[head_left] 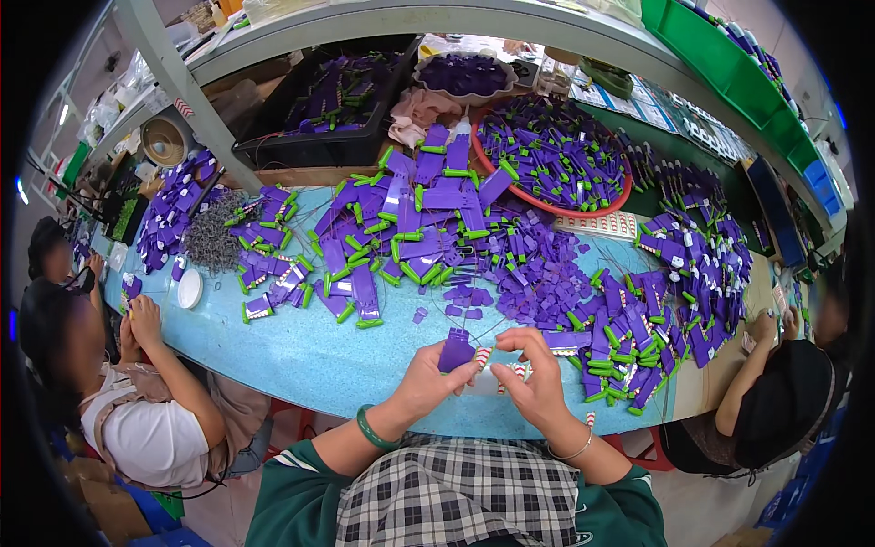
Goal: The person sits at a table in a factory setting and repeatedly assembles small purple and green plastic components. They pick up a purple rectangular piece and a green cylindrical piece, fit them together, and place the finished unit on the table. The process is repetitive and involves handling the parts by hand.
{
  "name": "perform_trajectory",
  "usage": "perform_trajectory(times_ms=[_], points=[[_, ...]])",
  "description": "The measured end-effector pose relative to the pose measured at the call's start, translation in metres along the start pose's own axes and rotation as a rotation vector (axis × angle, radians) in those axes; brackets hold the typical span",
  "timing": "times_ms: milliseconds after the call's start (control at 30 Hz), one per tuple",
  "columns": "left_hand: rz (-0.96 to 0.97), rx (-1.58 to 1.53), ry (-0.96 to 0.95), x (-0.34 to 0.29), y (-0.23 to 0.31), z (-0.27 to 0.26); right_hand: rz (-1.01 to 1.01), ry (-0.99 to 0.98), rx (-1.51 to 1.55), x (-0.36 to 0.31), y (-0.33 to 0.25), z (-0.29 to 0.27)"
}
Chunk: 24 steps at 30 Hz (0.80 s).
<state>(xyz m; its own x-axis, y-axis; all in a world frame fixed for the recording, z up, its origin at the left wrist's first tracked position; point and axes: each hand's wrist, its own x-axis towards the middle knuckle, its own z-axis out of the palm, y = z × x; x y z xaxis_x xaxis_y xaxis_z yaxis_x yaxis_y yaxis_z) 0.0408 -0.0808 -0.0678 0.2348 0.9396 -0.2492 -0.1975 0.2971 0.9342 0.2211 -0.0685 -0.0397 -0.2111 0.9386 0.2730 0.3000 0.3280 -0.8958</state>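
Observation:
My left hand [426,378] is closed on a flat purple plastic piece [457,350], held upright just above the table's front edge. Beside the left thumb is a small red-and-white striped sticker [482,356], apparently against the piece. Thumb and fingers of my right hand [536,378] curl close by, pinching what looks like another striped sticker [519,369]. Thin dark wires stick out near the purple piece. Just beyond my hands lie loose small purple parts [538,283] and a heap of purple pieces with green ends [419,219].
Purple-and-green pieces [629,337] heap up at my right. At the back stand a red round basket [583,208], a black crate [273,150] and a shelf frame [365,41]. A white lid [190,288] lies left. People sit at the left [155,428] and right [775,401].

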Motion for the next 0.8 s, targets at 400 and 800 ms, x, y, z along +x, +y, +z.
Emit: perform_trajectory(times_ms=[400, 800], points=[[-0.119, -0.502, -0.231, -0.004, 0.002, 0.003, 0.324, -0.101, 0.429, -0.008, 0.014, 0.010], [-0.112, -0.530, -0.257, -0.006, 0.005, 0.007, 0.321, -0.047, 0.392, -0.012, 0.018, 0.015]])
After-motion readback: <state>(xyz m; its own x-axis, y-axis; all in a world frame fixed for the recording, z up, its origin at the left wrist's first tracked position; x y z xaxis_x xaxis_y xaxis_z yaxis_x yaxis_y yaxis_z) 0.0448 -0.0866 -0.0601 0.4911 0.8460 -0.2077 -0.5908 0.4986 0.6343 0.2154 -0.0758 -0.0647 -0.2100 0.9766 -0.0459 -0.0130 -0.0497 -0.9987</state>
